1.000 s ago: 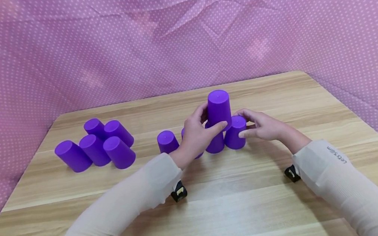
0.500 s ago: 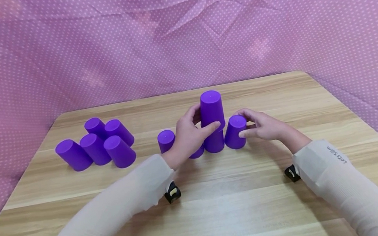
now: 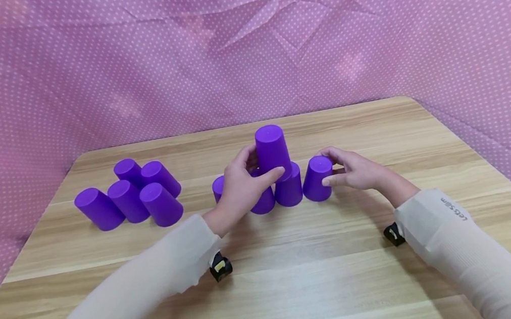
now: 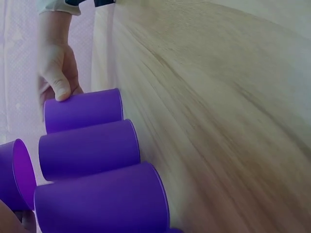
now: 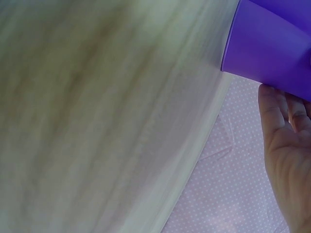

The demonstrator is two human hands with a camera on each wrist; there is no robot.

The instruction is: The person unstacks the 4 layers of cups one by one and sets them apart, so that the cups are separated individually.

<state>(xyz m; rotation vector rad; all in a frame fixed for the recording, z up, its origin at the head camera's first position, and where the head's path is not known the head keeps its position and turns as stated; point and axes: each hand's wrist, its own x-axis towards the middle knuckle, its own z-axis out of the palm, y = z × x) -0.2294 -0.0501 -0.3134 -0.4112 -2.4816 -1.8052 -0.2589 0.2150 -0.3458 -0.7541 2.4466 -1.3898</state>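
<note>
In the head view my left hand (image 3: pixel 243 185) grips an upside-down purple plastic cup (image 3: pixel 272 150), thumb in front and fingers behind. That cup hangs slightly tilted above a row of upside-down purple cups; its open mouth (image 4: pixel 25 170) shows at the left edge of the left wrist view. My right hand (image 3: pixel 352 170) holds the row's rightmost cup (image 3: pixel 317 179) between thumb and fingers, and this cup stands on the table. Beside it are a second cup (image 3: pixel 288 189) and a third cup (image 3: pixel 263 201). The row's leftmost cup (image 3: pixel 218 187) is mostly hidden behind my left hand.
Several more upside-down purple cups (image 3: pixel 165 205) stand in a cluster on the left of the wooden table (image 3: pixel 320 275). A pink dotted cloth (image 3: pixel 246 54) hangs around the back and sides of the table.
My left hand has moved left along the row, carrying the raised cup from over the right-hand cups toward the third cup. My right hand has stayed on the rightmost cup.
</note>
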